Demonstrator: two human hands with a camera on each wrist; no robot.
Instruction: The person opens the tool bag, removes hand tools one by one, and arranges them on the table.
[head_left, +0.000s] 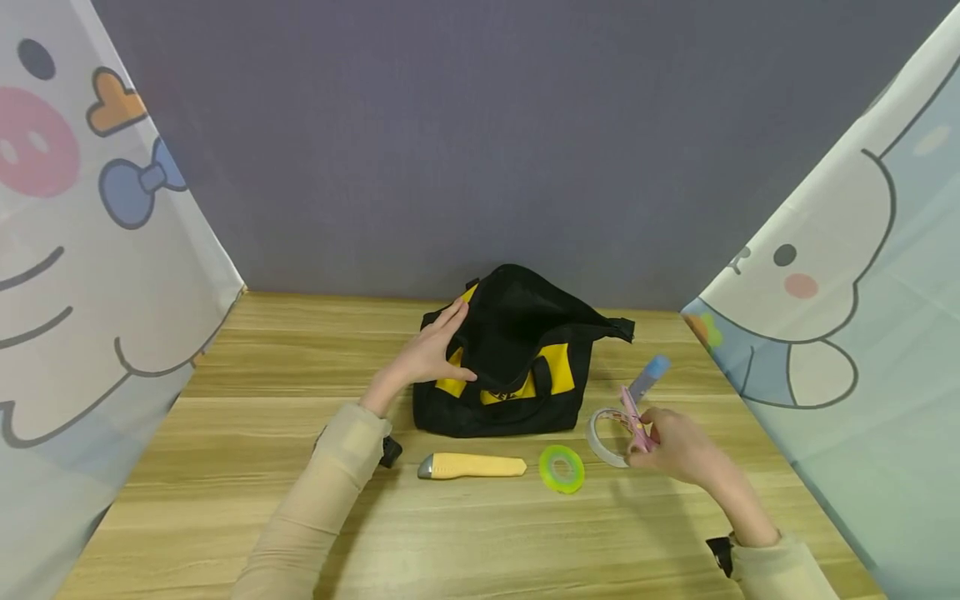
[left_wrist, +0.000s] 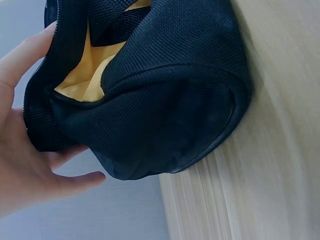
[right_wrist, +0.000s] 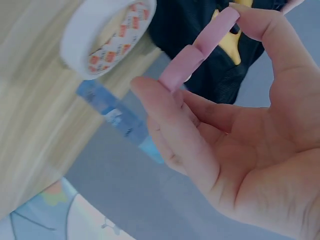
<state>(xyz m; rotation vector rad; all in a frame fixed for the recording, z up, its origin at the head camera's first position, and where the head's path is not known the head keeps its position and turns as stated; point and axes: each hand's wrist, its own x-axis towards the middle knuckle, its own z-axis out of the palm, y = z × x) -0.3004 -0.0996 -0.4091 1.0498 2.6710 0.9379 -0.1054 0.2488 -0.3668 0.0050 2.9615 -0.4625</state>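
A black and yellow bag (head_left: 498, 417) stands at the back of the table with its zipped mouth gaping. My left hand (head_left: 433, 350) is at the left rim of that mouth, its fingers extended and spread. In the left wrist view, some fingers pass behind the zipper edge (left_wrist: 37, 115), while the lowest digit sticks out free. On the right, my right hand (head_left: 678, 446) pinches small pink scissors (head_left: 634, 417) by the handle loops. The right wrist view shows the loops (right_wrist: 182, 67) between thumb and fingers. Below the scissors lies a white tape roll (head_left: 596, 442).
A blue glue stick (head_left: 648, 377) is just beyond the scissors. In front of the bag lie a yellow utility knife (head_left: 476, 466) and a green tape roll (head_left: 555, 483). A grey panel (head_left: 480, 150) rises behind the wooden table (head_left: 300, 358), with printed cloths at both sides.
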